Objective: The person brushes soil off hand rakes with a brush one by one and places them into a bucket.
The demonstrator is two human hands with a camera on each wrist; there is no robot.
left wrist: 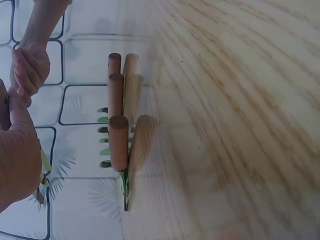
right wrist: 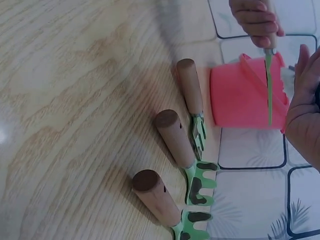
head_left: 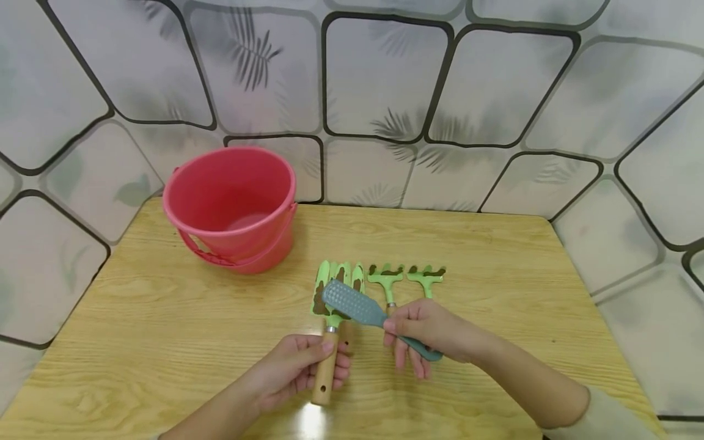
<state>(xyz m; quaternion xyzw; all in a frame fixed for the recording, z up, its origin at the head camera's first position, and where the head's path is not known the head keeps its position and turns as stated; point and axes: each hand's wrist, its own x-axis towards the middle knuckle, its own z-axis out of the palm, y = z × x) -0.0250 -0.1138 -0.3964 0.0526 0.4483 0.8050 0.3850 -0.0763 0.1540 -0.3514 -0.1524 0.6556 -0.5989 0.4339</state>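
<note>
My left hand point(head_left: 299, 366) grips the wooden handle of a small garden tool point(head_left: 326, 370) with a green head patched in brown. My right hand point(head_left: 420, 330) pinches a grey-blue brush point(head_left: 352, 302) by its slim handle, and the brush's dotted head overlaps the tool's head in the head view. Behind the held tool lies a green garden fork point(head_left: 359, 278), partly hidden; its prongs point(right wrist: 199, 135) show in the right wrist view. Two small green rakes point(head_left: 387, 278) point(head_left: 426, 278) with brown patches lie to the right, their handles partly covered by my right hand.
A red bucket point(head_left: 242, 238) with its handle hanging down stands at the back left of the wooden table point(head_left: 165, 342). A patterned covering point(head_left: 385, 79) rises behind the table's back edge. Three wooden handles point(left wrist: 118, 142) point toward the front of the table.
</note>
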